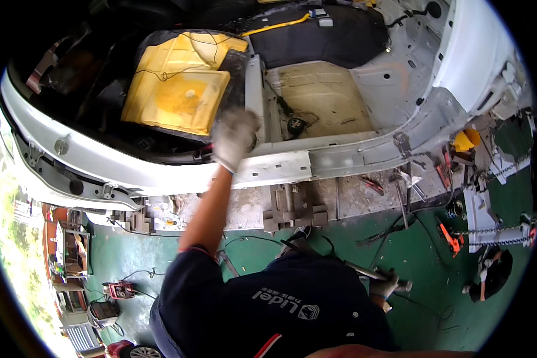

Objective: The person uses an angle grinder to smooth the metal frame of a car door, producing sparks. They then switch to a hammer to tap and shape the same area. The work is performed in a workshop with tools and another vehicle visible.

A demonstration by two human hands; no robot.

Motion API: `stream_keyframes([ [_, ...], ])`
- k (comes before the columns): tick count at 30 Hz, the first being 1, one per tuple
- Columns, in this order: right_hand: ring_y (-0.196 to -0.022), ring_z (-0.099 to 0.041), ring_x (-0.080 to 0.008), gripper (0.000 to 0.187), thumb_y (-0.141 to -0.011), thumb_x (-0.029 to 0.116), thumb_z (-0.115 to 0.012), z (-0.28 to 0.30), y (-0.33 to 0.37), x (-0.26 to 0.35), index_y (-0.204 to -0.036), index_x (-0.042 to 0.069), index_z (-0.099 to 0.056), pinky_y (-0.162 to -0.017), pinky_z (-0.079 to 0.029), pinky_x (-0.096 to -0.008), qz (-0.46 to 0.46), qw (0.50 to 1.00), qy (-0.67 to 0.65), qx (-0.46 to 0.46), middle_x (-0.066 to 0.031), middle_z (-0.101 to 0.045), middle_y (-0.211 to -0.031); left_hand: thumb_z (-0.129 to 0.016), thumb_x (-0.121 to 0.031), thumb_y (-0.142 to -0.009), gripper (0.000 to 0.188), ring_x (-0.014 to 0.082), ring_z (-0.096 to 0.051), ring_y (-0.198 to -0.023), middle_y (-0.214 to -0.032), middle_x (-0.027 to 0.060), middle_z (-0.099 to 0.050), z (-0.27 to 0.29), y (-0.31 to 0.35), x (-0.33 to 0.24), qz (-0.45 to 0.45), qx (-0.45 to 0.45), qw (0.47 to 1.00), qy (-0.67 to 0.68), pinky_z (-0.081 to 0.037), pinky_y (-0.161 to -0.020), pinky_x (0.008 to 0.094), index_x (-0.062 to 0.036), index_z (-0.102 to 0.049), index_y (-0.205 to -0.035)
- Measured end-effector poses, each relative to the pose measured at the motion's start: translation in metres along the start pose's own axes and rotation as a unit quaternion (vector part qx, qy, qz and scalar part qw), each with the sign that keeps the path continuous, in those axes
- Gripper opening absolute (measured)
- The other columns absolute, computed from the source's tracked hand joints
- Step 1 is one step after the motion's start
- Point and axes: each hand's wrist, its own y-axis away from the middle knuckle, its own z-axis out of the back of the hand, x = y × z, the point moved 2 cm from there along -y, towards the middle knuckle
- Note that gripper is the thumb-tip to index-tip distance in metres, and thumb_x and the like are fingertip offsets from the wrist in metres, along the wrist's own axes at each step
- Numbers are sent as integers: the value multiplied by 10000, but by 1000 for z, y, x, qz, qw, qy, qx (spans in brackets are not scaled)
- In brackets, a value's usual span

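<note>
My left hand [235,137], in a pale work glove, is over the white door sill [274,169] of a stripped car body. Motion smears its fingers, so their pose and anything in them do not show. Just left of it, a dark strip with a bit of red lies along the sill's inner edge. Low on the right, beside my body, my gloved right hand [385,286] is closed around a metal bar with a thick cylindrical end [365,271].
Yellow foam padding [179,98] and a bare floor pan [325,98] are inside the car. Below the sill stands a metal clamp [293,206]. Tools, chains [495,230] and cables lie to the right. Another person [494,275] is at the far right on the green floor.
</note>
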Motion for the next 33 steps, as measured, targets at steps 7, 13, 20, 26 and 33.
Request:
stream_keyframes([
  [7, -780, -640, -205, 109, -996, 185, -682, -124, 45, 12, -956, 108, -616, -766, -553, -414, 10, 944, -83, 319, -17, -586, -765, -718, -629, -944, 858, 343, -605, -1360, -1447, 260, -632, -216, 186, -249, 136, 665, 701, 217, -471, -1150, 411, 5, -558, -1501],
  [13, -946, -683, -309, 305, -995, 119, -658, -188, 103, 30, -1281, 32, -600, -953, -591, -506, 20, 950, 38, 311, -123, -661, -987, -721, -598, -957, 805, 277, -654, -1192, -1327, 194, -682, -239, 248, -256, 151, 635, 697, 296, -508, -1028, 406, 13, -576, -1461],
  [20, -1066, -690, -332, 280, -1002, 91, -636, -148, 92, 33, -1275, 29, -629, -948, -582, -502, 34, 951, -53, 302, -162, -697, -1150, -694, -411, -1025, 441, 181, -686, -880, -1005, 91, -747, -197, 229, -234, 278, 510, 780, 233, -546, -814, 344, 2, -729, -1179],
  [26, -743, -592, -118, 110, -1047, 183, -666, -27, 48, 52, -1100, 88, -643, -634, -514, -277, 76, 984, -101, 127, -18, -657, -946, -614, -235, -1093, 240, 248, -706, -1003, -1047, 98, -748, -211, 164, -167, 471, 103, 691, 539, -585, -881, 421, -61, -639, -1257],
  [33, -594, -503, -76, 89, -1046, 202, -669, 87, 59, 70, -990, 141, -635, -537, -428, -241, 136, 979, -147, -40, 33, -685, -875, -561, -232, -1090, 330, 239, -719, -712, -1016, 152, -769, -146, 91, -201, 388, 193, 777, 457, -611, -641, 370, -44, -610, -1357],
])
